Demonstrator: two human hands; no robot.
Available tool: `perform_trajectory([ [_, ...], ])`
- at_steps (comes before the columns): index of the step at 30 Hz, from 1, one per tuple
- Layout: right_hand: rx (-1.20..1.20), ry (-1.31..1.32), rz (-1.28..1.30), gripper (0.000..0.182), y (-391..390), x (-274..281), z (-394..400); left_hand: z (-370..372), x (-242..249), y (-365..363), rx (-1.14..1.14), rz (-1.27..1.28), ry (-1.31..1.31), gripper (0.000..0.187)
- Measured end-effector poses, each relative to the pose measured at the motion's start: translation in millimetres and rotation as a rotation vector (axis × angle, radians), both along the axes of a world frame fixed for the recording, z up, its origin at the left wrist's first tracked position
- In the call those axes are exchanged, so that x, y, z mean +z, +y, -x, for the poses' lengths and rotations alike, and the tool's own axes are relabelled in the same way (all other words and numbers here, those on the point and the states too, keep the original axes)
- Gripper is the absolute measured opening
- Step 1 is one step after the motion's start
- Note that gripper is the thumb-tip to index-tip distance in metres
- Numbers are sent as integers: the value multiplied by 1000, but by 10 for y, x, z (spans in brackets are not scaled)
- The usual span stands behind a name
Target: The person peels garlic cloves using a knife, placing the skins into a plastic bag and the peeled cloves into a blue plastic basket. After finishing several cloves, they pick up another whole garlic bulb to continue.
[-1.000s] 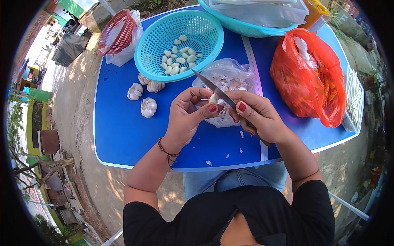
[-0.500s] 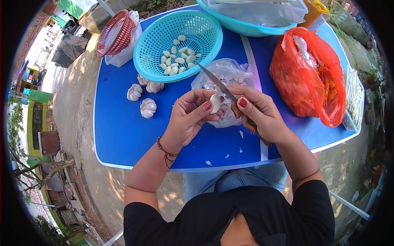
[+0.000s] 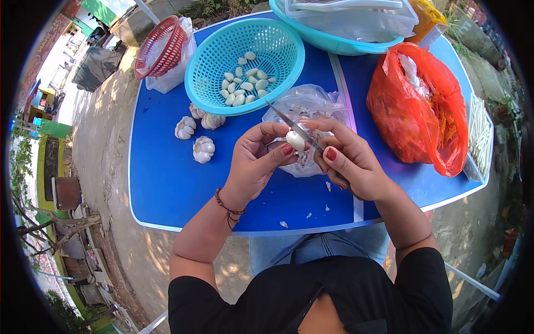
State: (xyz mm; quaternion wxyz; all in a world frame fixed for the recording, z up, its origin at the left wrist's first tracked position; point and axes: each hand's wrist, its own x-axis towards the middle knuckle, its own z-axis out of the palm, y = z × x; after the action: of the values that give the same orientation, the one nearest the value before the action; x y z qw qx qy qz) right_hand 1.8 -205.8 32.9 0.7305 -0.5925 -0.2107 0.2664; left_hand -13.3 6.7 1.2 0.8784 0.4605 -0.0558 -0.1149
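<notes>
My left hand (image 3: 257,161) pinches a white garlic clove (image 3: 295,140) between thumb and fingers above the blue table (image 3: 161,178). My right hand (image 3: 347,161) grips a knife (image 3: 289,123) whose blade lies against the clove and points up-left toward the basket. Right under both hands sits a clear plastic bag (image 3: 308,106) holding garlic skins. A turquoise basket (image 3: 245,64) behind it holds several peeled cloves (image 3: 245,83). Three whole garlic bulbs (image 3: 203,148) lie on the table to the left of my left hand.
An orange-red plastic bag (image 3: 420,106) stands at the right, with a tray of white sticks (image 3: 479,133) beyond it. A red basket (image 3: 158,47) sits at the far left corner and a turquoise basin (image 3: 339,39) with clear plastic at the back. Skin scraps (image 3: 308,214) dot the table's near edge.
Both hands stayed together over the clear bag. The clove has turned in my left fingers and the knife blade has slid down against it, tilting a little steeper.
</notes>
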Motion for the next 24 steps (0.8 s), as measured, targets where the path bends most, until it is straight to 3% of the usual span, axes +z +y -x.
perform_trajectory([
  [8, 13, -143, 103, 48, 38, 25, 6, 6, -24, -8, 74, -63, -25, 30],
  [17, 37, -14, 207, 42, -10, 67, -27, -4, -52, 10, 60, -49, 6, 26],
  [24, 10, -101, 199, 42, 14, 46, -11, -10, -45, -2, 79, -89, -38, 26],
])
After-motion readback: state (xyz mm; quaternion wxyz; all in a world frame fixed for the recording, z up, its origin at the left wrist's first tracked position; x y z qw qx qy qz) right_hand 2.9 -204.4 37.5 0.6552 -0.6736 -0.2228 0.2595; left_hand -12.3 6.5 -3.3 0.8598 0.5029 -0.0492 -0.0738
